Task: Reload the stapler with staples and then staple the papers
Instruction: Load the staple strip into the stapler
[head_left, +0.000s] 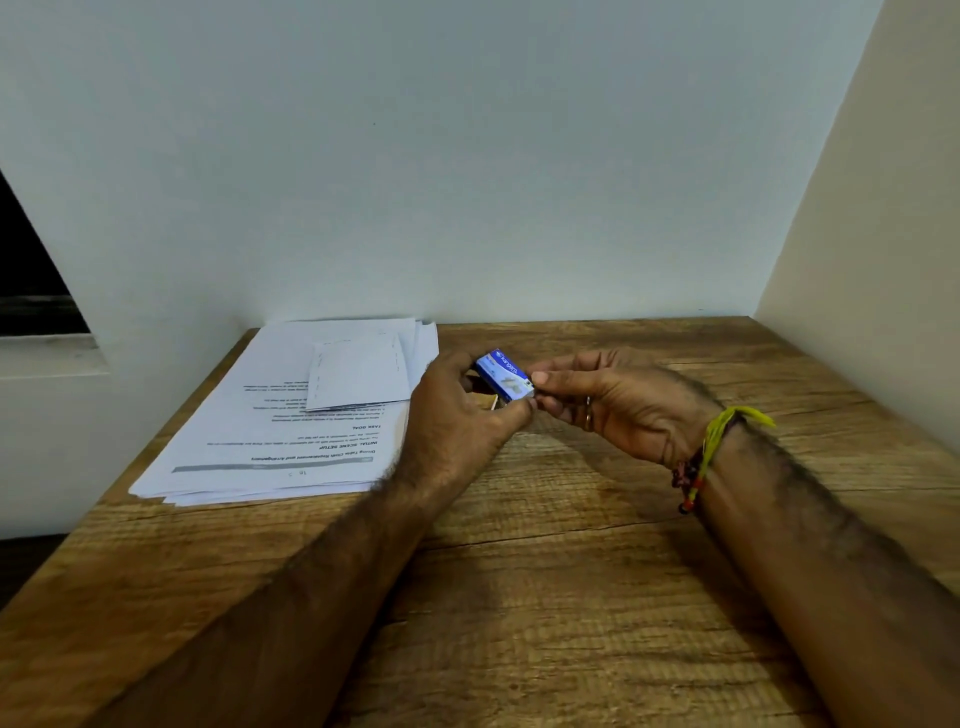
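Both hands hold the small blue cardboard staple box (505, 375) just above the brown wood-grain table (571, 597); the left hand (457, 415) has its fingers curled round the box's far end and underside, with a glint of metal showing just below the box beside the thumb, and whether that is a strip of staples or part of a stapler I cannot tell; the right hand (608, 402) pinches the box's near end between thumb and fingertips. The step in hand looks like opening the box to draw out staples, so reloading is at its start; no stapler shows plainly, and the stapling is not yet begun.

The next move likely calls for sliding the inner tray or flap out while the other hand steadies the sleeve, gently, since strips break easily.

The stack of white printed papers (291, 415) lies left of the box, near the table's left edge, with a smaller white folded sheet (358, 374) on top; right of the box and nearer the person bare wood runs on; a pale wall (467, 156) stands close behind.
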